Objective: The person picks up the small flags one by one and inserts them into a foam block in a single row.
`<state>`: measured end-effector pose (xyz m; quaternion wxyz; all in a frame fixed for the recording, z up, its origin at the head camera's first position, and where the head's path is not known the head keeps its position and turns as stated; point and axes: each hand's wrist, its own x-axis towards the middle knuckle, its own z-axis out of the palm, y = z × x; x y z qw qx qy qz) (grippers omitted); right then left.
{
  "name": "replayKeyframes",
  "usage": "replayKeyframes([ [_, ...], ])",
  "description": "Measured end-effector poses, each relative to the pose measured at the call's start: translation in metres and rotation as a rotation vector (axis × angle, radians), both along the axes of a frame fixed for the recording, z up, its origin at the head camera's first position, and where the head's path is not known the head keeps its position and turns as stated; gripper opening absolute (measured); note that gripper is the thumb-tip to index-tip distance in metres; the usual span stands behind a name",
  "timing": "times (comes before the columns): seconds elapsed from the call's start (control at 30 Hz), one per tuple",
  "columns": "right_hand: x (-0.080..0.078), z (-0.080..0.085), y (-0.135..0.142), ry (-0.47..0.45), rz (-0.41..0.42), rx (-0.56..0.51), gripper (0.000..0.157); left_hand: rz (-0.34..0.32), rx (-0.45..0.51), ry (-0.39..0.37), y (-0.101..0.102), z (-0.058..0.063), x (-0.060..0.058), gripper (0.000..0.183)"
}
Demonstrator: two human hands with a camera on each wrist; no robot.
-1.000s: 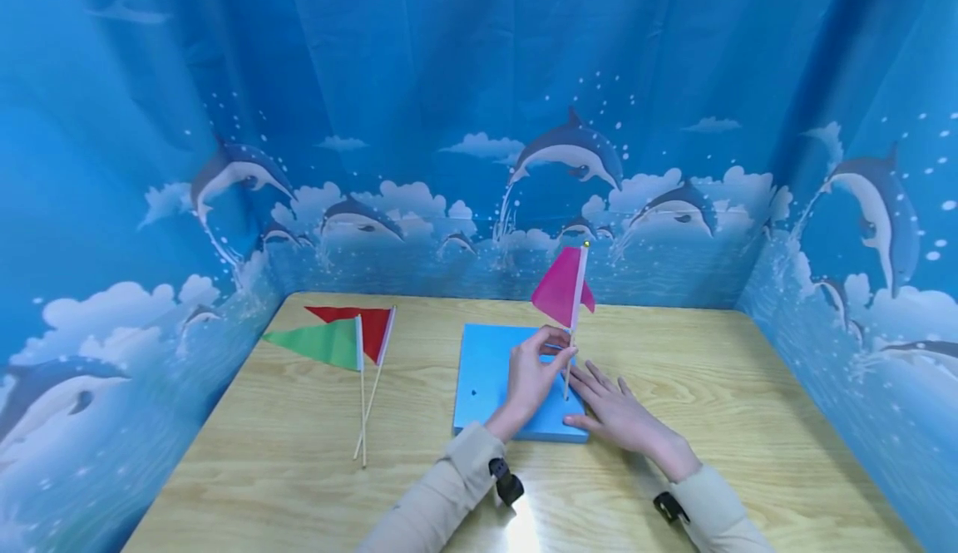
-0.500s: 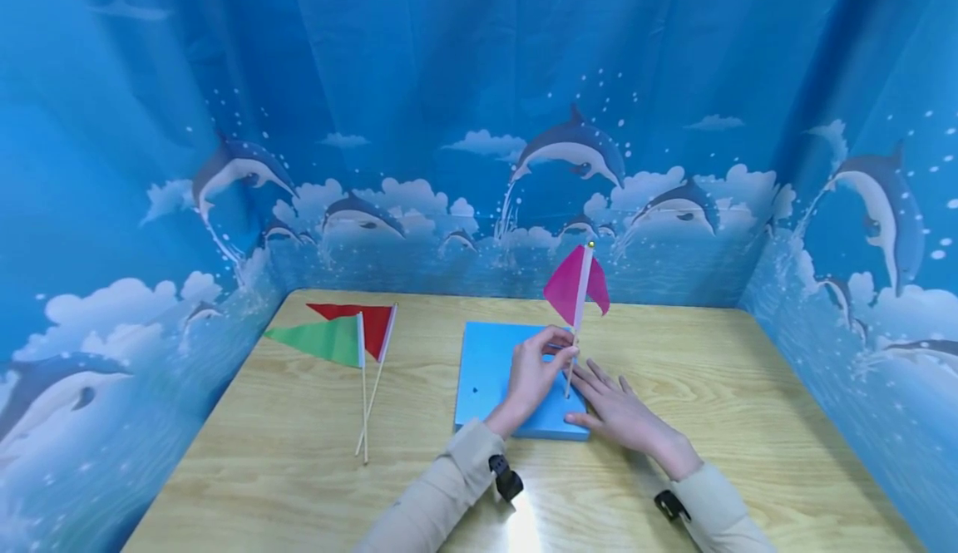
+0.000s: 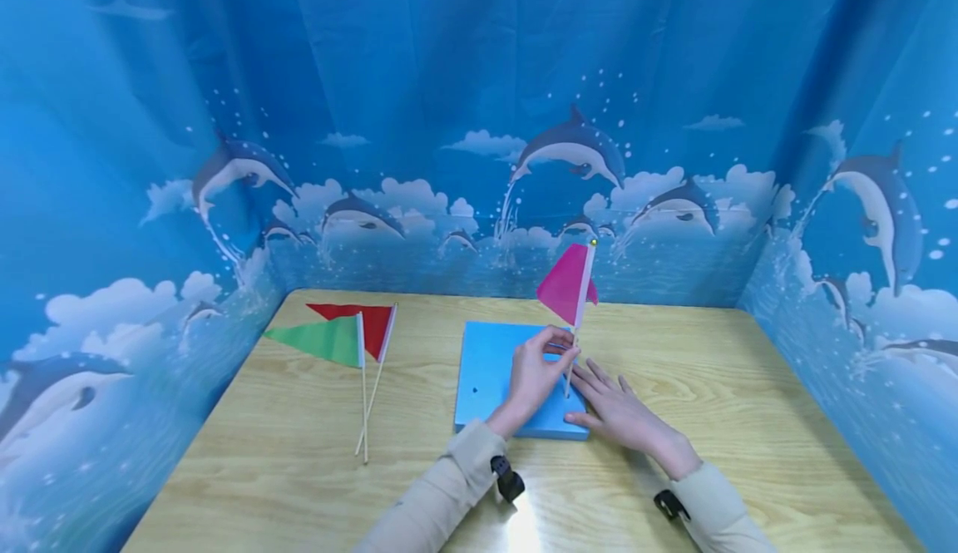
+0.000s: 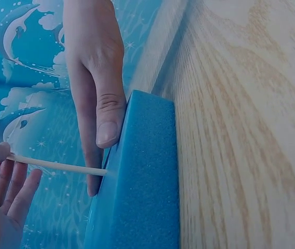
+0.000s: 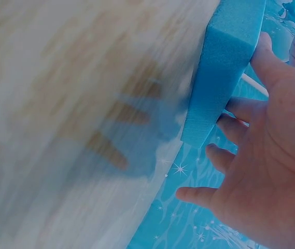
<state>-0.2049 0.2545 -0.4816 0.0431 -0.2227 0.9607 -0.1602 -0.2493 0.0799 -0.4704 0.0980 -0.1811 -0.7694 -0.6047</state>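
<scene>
A pink flag [image 3: 565,285] stands nearly upright, leaning slightly right, over a blue foam block [image 3: 490,353]. My left hand [image 3: 534,374] pinches its thin wooden stick between thumb and fingers, below the white sleeve of the cloth. In the left wrist view the foot of the stick [image 4: 69,167] meets the top face of the foam. My right hand [image 3: 624,412] lies with straight, spread fingers on the block's right edge, beside the stick. The right wrist view has its thumb and fingertips along that edge. A small dark hole shows in the block's left part.
On the table's left lie a green flag [image 3: 322,341] and a red flag [image 3: 380,333], their sticks crossed. The wooden table [image 3: 674,353] ends at a blue dolphin-print curtain [image 3: 449,120] behind and at both sides.
The flag's top has tipped slightly right, and its pink cloth has swung about the stick. My left hand keeps its pinch; my right hand stays on the block.
</scene>
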Motion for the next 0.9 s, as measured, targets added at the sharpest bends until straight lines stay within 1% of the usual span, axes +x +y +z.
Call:
replayKeyframes([
  [0.37, -0.0007, -0.001, 0.0001, -0.008, -0.001, 0.006, 0.078, -0.008, 0.009, -0.02, 0.0018, -0.0004, 0.0009, 0.016],
  [0.63, -0.0004, -0.001, -0.0003, -0.015, -0.002, 0.007, 0.077, -0.015, -0.009, -0.037, 0.0016, -0.0015, 0.0002, 0.022],
  [0.9, 0.0006, 0.0009, -0.0008, -0.008, 0.003, -0.001, 0.076, -0.001, -0.046, -0.024, 0.0012, -0.002, -0.0005, 0.016],
])
